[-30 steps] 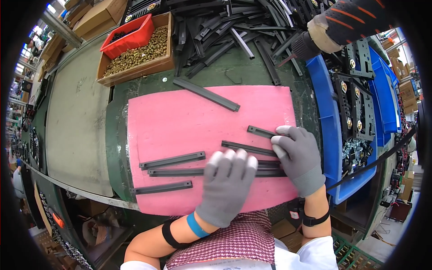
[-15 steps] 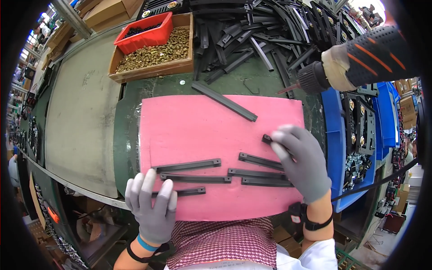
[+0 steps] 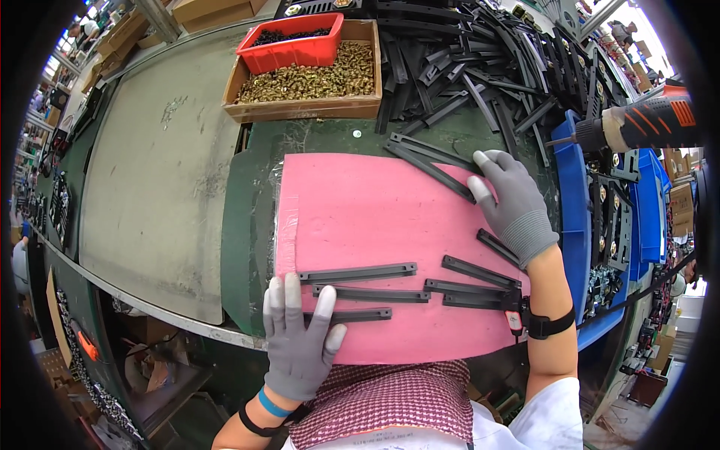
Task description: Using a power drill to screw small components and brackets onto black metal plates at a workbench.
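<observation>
Flat black metal strips (image 3: pixel 358 273) lie on the smooth pink mat (image 3: pixel 360 210). Knit-gloved left hand (image 3: pixel 300 341) rests open, holding nothing; right hand (image 3: pixel 514 204), fingers spread, touches a long strip (image 3: pixel 431 161) mid-right.

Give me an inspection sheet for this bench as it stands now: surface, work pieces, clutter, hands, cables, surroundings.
Surface: pink mat on a green bench top; grey board to the left.
Job's things: long black bar at the mat's far edge under the right hand's fingertips; six black strips lie on the mat's near part.
Clutter: heap of black bars at the far side; wooden tray of brass parts; red bin; blue bins on the right.
Hands: left hand, gloved, flat and open on the mat's near edge, touching a strip; right hand, gloved, resting on the long bar.
Cables: nothing seen.
Surroundings: hanging power screwdriver upper right; shelving at far left.
</observation>
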Demonstrator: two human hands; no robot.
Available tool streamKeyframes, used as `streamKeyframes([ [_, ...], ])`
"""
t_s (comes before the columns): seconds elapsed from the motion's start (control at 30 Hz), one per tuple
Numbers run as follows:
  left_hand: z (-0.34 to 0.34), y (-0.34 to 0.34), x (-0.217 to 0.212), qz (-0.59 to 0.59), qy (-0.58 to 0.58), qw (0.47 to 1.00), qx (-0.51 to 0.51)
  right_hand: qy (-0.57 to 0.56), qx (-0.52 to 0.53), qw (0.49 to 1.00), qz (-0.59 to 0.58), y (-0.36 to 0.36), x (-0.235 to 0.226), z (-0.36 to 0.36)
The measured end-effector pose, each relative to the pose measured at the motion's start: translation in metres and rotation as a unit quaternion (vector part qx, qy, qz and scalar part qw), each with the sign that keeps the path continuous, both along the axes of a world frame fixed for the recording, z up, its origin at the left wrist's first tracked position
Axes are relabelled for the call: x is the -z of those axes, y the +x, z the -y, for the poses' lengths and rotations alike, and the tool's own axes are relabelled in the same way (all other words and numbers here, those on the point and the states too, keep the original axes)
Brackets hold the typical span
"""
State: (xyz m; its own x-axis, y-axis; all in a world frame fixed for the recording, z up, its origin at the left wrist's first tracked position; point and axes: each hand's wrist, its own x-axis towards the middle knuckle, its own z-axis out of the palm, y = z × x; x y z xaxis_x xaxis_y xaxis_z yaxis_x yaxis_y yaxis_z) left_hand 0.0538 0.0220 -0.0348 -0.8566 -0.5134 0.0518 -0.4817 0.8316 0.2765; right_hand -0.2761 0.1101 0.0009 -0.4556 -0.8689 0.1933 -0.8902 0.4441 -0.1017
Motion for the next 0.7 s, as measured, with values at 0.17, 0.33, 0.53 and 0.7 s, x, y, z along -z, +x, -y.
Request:
streamKeyframes([
  [0.17,0.014,-0.016,-0.002,0.023,0.002,0.997,0.067,-0.024,-0.007,0.997,0.073,-0.003,0.014,0.001],
  [0.33,0.007,-0.028,-0.010,0.056,-0.070,0.994,0.063,-0.050,0.066,0.980,0.182,-0.010,0.018,0.015],
  [0.53,-0.010,-0.033,-0.002,0.022,0.026,0.996,0.085,-0.076,0.049,0.994,0.054,0.010,-0.010,0.008],
  [0.7,-0.022,-0.035,-0.002,0.040,0.004,0.997,0.063,-0.023,-0.067,0.977,0.200,0.064,-0.013,0.002],
])
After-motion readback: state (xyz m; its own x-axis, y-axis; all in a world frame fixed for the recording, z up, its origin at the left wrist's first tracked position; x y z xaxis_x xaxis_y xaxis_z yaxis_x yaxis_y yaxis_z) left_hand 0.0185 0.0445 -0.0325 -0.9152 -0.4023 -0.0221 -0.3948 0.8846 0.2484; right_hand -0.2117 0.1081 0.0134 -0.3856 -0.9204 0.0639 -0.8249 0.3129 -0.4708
